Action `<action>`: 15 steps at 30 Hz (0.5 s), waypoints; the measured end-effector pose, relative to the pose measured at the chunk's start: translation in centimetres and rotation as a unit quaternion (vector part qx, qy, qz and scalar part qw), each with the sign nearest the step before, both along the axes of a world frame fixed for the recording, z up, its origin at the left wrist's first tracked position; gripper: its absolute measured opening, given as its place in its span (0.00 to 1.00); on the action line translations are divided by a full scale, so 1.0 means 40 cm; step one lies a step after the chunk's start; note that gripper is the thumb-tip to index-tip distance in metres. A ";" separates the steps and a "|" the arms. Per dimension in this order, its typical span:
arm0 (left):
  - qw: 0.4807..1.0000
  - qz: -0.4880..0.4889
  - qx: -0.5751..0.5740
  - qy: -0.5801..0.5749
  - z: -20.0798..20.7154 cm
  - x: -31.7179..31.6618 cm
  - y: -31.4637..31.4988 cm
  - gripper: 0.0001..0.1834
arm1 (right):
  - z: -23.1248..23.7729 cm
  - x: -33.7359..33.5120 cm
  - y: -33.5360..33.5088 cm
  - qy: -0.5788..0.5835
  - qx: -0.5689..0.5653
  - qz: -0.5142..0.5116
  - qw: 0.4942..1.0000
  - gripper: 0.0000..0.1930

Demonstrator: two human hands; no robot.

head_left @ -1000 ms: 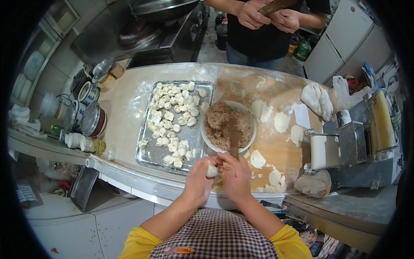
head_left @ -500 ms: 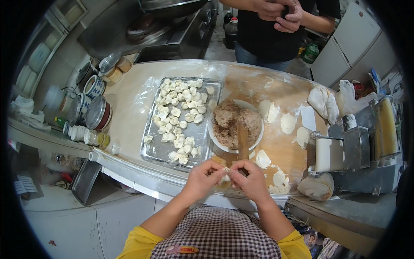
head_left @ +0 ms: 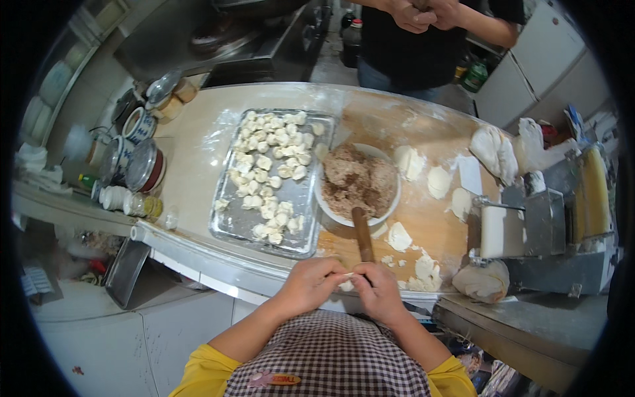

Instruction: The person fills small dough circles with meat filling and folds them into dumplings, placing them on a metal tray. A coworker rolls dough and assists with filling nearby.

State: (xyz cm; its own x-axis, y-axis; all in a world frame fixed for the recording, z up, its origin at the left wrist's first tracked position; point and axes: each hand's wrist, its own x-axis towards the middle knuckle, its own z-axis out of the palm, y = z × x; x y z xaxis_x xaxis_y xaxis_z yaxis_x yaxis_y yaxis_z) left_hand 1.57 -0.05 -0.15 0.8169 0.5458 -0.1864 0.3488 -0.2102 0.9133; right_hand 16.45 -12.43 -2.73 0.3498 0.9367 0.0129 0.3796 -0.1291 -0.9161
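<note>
Close to the counter's front edge, my left hand [head_left: 309,284] and my right hand [head_left: 378,288] pinch a small white dumpling [head_left: 346,284] between their fingertips; much of it is hidden by the fingers. A wooden stick [head_left: 362,237] runs from my right hand to the near rim of the filling bowl, apparently held along with the dumpling. Ground meat filling [head_left: 357,180] is heaped in the white bowl [head_left: 395,204]. Left of it, a metal tray [head_left: 231,228] carries many folded dumplings [head_left: 274,149]. Flat dough wrappers [head_left: 438,182] lie right of the bowl.
A dough roller machine [head_left: 549,225] stands at the right, beside a wrapped bundle [head_left: 483,281] and a white plastic bag [head_left: 495,155]. Jars and lidded pots [head_left: 144,165] line the left side. Across the counter stands another person [head_left: 423,46], hands held together. Torn dough scraps [head_left: 424,274] lie near my right hand.
The wooden stick's far end has come back from the filling to the bowl's near rim. My hands, still pinching the dumpling, are slightly nearer my body. The other person's hands have shifted.
</note>
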 end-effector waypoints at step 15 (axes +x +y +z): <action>0.960 0.120 0.238 0.087 -0.046 -0.126 0.156 0.15 | -0.239 0.230 0.002 -0.293 -0.169 -0.229 0.913 0.14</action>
